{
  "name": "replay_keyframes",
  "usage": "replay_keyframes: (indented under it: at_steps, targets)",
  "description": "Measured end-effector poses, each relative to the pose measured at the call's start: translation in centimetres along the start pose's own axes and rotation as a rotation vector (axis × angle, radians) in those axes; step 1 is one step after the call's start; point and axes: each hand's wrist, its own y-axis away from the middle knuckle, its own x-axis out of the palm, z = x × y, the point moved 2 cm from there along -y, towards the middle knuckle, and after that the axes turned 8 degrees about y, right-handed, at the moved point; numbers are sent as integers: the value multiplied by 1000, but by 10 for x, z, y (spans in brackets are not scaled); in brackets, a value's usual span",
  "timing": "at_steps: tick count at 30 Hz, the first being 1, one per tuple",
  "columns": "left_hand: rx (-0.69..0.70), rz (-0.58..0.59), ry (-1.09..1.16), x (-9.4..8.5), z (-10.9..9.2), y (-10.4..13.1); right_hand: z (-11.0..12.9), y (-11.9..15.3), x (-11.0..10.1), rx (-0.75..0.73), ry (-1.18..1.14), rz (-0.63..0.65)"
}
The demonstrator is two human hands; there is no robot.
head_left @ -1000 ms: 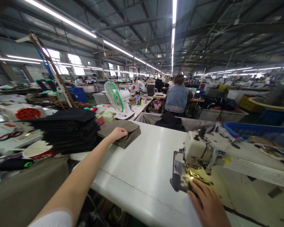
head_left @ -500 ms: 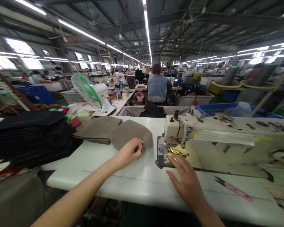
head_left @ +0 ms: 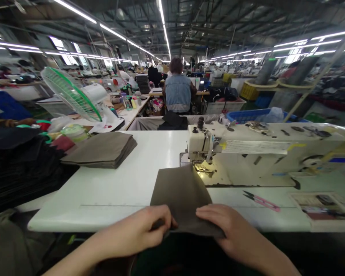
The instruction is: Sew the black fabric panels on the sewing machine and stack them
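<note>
A brown-grey fabric piece (head_left: 178, 191) lies over the table's front edge, its far corner close by the needle area of the sewing machine (head_left: 199, 142). My left hand (head_left: 158, 226) pinches its near left edge, fingers curled. On the near right edge rests my right hand (head_left: 221, 222), fingers together on top and the thumb out of sight below the cloth. A stack of similar brown-grey pieces (head_left: 103, 147) sits at the left of the white table (head_left: 117, 191).
Pink-handled thread snips (head_left: 261, 201) lie right of my right hand, near a tray of small parts (head_left: 322, 209). Dark fabric (head_left: 20, 165) is piled at far left. A white fan (head_left: 89, 99) stands behind the stack. A person in a denim vest (head_left: 177, 92) sits ahead.
My left hand has brought one fabric piece from beside the stack toward me, in front of the machine. My right hand has come back from the needle plate onto that piece. The view has shifted.
</note>
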Motion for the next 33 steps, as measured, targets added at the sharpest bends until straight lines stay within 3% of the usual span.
replay_keyframes:
  at_steps: [3,7,8,10,13,15,18,22,26,33]
  targets:
    - [-49,-106,180,-34,8,-22,-3,-29,-12,156,-219,-87]
    - [-152,-471,489,-67,33,-52,-29,-74,1,352,-280,-313]
    - [-203,-502,566,-68,39,-55,-35,-80,7,386,-269,-337]
    - [-294,-430,619,-62,48,-53,-43,-82,18,421,-262,-356]
    - [-325,-257,500,-43,55,-39,-46,-70,27,432,-293,-315]
    - [-323,-232,438,-34,57,-30,-43,-61,28,441,-320,-289]
    - [-289,-372,362,-33,55,-30,-39,-59,26,466,-367,-348]
    - [-216,-613,36,-43,52,-50,-42,-70,26,519,-325,-442]
    - [-252,-634,-283,-41,61,-67,-46,-74,32,527,-195,-428]
    - [-327,-625,-356,-34,65,-65,-44,-67,35,401,-92,-481]
